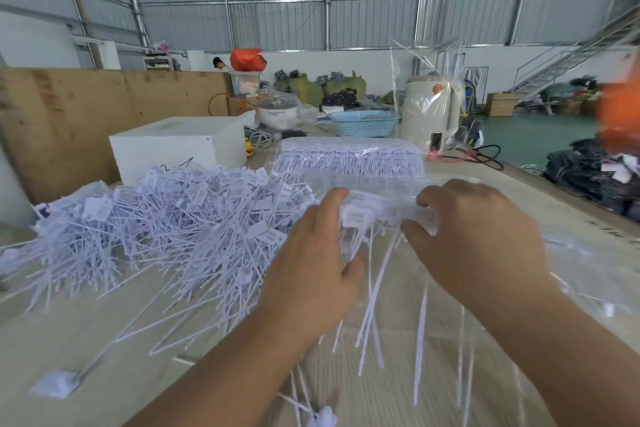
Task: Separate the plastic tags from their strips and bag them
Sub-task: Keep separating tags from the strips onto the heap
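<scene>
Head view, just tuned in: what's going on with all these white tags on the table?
A person is working through plastic tags by hand. Both the left hand and the right hand grip a strip of tags held above the table, its thin tails hanging down. A big loose pile of tags lies to the left, and a packed stack of tag strips sits behind the hands. A clear bag lies at the right.

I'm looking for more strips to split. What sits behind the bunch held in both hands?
Behind the bunch of tags lies a clear-wrapped stack of unsplit strips; farther back, a blue basket. The table beneath the stack is hidden.
</scene>
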The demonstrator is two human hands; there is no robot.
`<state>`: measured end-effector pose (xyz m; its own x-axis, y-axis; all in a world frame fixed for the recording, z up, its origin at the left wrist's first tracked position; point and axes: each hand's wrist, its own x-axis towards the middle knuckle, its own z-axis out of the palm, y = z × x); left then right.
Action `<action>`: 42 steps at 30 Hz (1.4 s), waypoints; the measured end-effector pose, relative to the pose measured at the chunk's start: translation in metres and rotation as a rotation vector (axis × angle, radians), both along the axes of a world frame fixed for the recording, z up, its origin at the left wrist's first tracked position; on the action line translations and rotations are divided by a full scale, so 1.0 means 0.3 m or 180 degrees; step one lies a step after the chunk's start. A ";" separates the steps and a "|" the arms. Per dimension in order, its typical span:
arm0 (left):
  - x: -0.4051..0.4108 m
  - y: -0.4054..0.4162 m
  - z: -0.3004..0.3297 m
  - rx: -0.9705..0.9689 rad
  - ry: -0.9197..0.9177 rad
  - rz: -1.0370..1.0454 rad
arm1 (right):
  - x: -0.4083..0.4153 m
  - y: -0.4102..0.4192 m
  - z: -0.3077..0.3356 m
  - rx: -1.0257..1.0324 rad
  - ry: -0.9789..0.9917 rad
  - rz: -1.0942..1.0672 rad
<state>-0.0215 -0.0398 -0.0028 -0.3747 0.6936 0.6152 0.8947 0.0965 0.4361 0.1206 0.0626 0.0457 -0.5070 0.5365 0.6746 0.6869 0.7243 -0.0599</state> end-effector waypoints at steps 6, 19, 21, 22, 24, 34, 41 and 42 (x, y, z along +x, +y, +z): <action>-0.052 -0.003 0.019 0.0087 -0.0224 0.0467 | 0.028 0.046 0.024 -0.0159 0.0063 -0.0583; -0.078 -0.013 0.041 0.0372 -0.0192 0.0701 | 0.058 0.077 0.059 -0.1594 0.0646 0.0019; -0.085 -0.011 0.037 0.0389 -0.0228 0.0731 | 0.066 0.087 0.071 -0.1900 0.1487 0.0635; -0.086 -0.008 0.035 0.0393 -0.0213 0.0727 | 0.069 0.090 0.075 -0.2131 0.1762 0.0921; -0.083 -0.001 0.028 0.0391 -0.0155 0.0709 | 0.073 0.091 0.074 -0.2592 0.1998 0.1435; -0.069 0.010 0.016 0.0363 -0.0088 0.0689 | 0.029 0.000 0.061 -0.3030 0.2247 0.3001; -0.050 0.014 0.002 0.0217 -0.0062 0.0398 | -0.038 -0.012 -0.026 -0.0896 0.1024 0.2085; -0.047 0.013 0.000 0.0235 -0.0057 0.0364 | -0.039 -0.005 -0.034 -0.0671 0.0931 0.1959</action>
